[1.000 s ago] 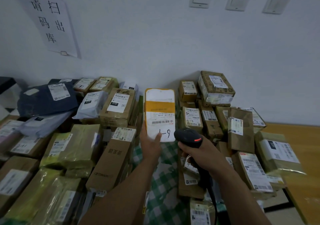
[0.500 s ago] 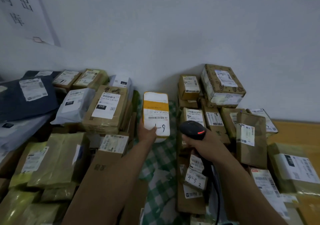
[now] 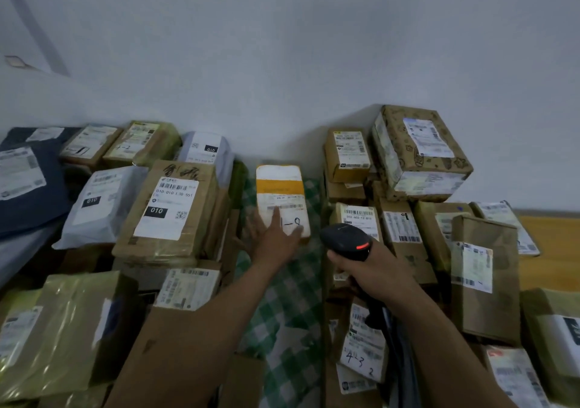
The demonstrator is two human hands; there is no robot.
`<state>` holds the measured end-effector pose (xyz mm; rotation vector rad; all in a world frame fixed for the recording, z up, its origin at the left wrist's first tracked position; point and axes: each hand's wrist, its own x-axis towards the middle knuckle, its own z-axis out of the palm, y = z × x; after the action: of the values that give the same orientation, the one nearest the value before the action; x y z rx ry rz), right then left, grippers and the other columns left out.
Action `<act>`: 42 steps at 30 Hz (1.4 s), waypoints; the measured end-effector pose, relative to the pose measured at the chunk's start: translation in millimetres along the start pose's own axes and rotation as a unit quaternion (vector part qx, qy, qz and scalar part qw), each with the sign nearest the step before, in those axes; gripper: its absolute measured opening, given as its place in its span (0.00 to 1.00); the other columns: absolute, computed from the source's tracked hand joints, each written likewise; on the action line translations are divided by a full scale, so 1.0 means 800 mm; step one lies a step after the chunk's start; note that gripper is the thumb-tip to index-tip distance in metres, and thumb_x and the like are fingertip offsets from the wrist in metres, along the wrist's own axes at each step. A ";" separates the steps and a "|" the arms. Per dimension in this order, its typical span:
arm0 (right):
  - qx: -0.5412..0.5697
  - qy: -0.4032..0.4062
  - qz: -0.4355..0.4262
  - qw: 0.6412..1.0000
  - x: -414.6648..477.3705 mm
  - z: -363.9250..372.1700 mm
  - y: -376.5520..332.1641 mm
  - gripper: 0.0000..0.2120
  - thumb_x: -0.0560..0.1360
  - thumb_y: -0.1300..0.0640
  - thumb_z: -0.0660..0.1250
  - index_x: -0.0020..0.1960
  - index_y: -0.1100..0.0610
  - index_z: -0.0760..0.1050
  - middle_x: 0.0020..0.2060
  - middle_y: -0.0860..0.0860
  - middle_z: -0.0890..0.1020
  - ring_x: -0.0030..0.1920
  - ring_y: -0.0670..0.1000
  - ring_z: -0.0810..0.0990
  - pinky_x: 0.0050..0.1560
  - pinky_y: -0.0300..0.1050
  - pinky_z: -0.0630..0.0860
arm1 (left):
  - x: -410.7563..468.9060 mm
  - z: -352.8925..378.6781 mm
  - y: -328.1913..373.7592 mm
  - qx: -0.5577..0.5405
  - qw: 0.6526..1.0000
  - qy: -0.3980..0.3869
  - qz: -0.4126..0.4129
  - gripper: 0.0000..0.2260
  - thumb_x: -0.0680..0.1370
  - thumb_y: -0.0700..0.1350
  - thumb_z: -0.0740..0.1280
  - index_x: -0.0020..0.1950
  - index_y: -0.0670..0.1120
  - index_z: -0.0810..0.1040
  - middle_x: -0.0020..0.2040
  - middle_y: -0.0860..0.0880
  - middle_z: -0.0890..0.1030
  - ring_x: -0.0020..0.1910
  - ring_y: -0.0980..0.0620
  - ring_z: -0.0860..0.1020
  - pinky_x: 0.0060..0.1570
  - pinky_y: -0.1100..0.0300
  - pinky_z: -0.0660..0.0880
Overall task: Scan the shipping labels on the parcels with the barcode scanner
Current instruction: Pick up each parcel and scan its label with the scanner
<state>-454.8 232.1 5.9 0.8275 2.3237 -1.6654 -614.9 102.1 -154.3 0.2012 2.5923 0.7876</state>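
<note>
A white parcel with an orange band (image 3: pixel 280 187) lies flat on the green checked cloth (image 3: pixel 288 301) by the wall, between two piles of parcels. My left hand (image 3: pixel 276 238) rests on its near end with spread, straight fingers, over the handwritten mark on its label. My right hand (image 3: pixel 373 269) grips the handle of the black barcode scanner (image 3: pixel 345 239), whose red light glows. The scanner's head sits just right of the white parcel, pointing toward the wall.
Brown boxes and grey mailers are stacked on the left, among them a large box labelled 010 (image 3: pixel 169 213). On the right stand more cartons, topped by a patterned box (image 3: pixel 420 153). A wooden tabletop (image 3: pixel 552 250) shows far right. The white wall runs behind.
The white parcel went from upright in my left hand to lying flat on the cloth by the wall. My left hand opened and now rests on it. The scanner stayed in my right hand.
</note>
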 end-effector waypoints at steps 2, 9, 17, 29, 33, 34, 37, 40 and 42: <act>0.001 0.004 0.006 1.000 0.007 -0.002 0.007 0.07 0.79 0.50 0.73 0.55 0.44 0.77 0.27 0.41 0.82 0.27 0.38 0.78 0.28 0.30 0.73 | -0.003 0.005 -0.002 0.090 0.995 -0.029 0.025 0.51 0.71 0.78 0.63 0.82 0.62 0.36 0.80 0.44 0.27 0.79 0.38 0.27 0.70 0.31 0.27; 0.035 0.019 0.017 0.999 0.027 -0.004 0.021 0.10 0.77 0.49 0.75 0.55 0.42 0.78 0.36 0.46 0.86 0.31 0.42 0.81 0.32 0.34 0.77 | 0.040 -0.022 0.006 0.232 0.971 0.001 0.052 0.44 0.82 0.61 0.62 0.84 0.45 0.37 0.83 0.41 0.33 0.81 0.37 0.32 0.76 0.29 0.37; 0.051 0.013 0.021 0.998 0.034 0.001 0.029 0.13 0.77 0.47 0.75 0.60 0.41 0.77 0.44 0.47 0.87 0.34 0.43 0.83 0.37 0.38 0.79 | 0.046 -0.059 0.001 0.277 0.946 0.029 0.166 0.38 0.79 0.32 0.67 0.84 0.53 0.57 0.85 0.48 0.54 0.83 0.42 0.53 0.79 0.39 0.55; 0.059 0.086 0.020 0.994 -0.012 -0.034 0.031 0.07 0.78 0.51 0.75 0.53 0.50 0.80 0.27 0.46 0.81 0.27 0.43 0.78 0.29 0.35 0.74 | 0.002 -0.044 0.064 -0.024 0.983 -0.009 0.182 0.21 0.84 0.46 0.66 0.77 0.48 0.71 0.76 0.46 0.71 0.74 0.46 0.70 0.73 0.48 0.68; 0.065 0.104 0.029 0.992 -0.032 -0.049 0.042 0.07 0.79 0.51 0.73 0.52 0.54 0.80 0.30 0.50 0.81 0.30 0.45 0.79 0.32 0.36 0.74 | -0.068 -0.018 0.107 -0.227 0.956 -0.144 0.119 0.20 0.81 0.56 0.69 0.72 0.54 0.72 0.65 0.55 0.77 0.52 0.62 0.75 0.48 0.69 0.74; 0.070 0.107 0.026 0.991 -0.038 -0.051 0.045 0.08 0.79 0.51 0.73 0.51 0.55 0.80 0.31 0.51 0.82 0.31 0.46 0.79 0.33 0.36 0.75 | -0.079 -0.009 0.111 -0.242 0.950 -0.145 0.134 0.19 0.80 0.54 0.72 0.69 0.56 0.71 0.61 0.59 0.76 0.51 0.65 0.75 0.43 0.75 0.72; 0.077 0.110 0.013 0.991 -0.055 -0.052 0.055 0.07 0.79 0.52 0.73 0.50 0.56 0.80 0.34 0.51 0.83 0.33 0.49 0.80 0.37 0.40 0.77 | -0.089 0.017 0.103 -0.288 0.936 -0.143 0.139 0.31 0.75 0.47 0.78 0.71 0.58 0.64 0.59 0.63 0.74 0.57 0.64 0.76 0.44 0.78 0.72; 0.102 0.125 0.020 0.987 -0.068 -0.051 0.064 0.08 0.78 0.53 0.74 0.56 0.53 0.80 0.35 0.50 0.84 0.33 0.47 0.80 0.37 0.40 0.77 | -0.104 0.019 0.098 -0.372 0.907 -0.184 0.068 0.42 0.73 0.47 0.80 0.80 0.56 0.59 0.68 0.55 0.77 0.58 0.58 0.78 0.43 0.71 0.75; 0.105 0.136 0.022 0.985 -0.077 -0.051 0.064 0.10 0.78 0.53 0.75 0.58 0.51 0.80 0.35 0.48 0.85 0.31 0.43 0.80 0.34 0.35 0.76 | -0.109 0.021 0.092 -0.405 0.894 -0.189 0.030 0.44 0.73 0.47 0.80 0.82 0.54 0.58 0.71 0.48 0.78 0.56 0.55 0.80 0.39 0.70 0.78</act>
<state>-369.5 259.9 5.5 1.2073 2.3015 -1.9077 -528.1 149.5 -95.3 0.1546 1.7250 1.5889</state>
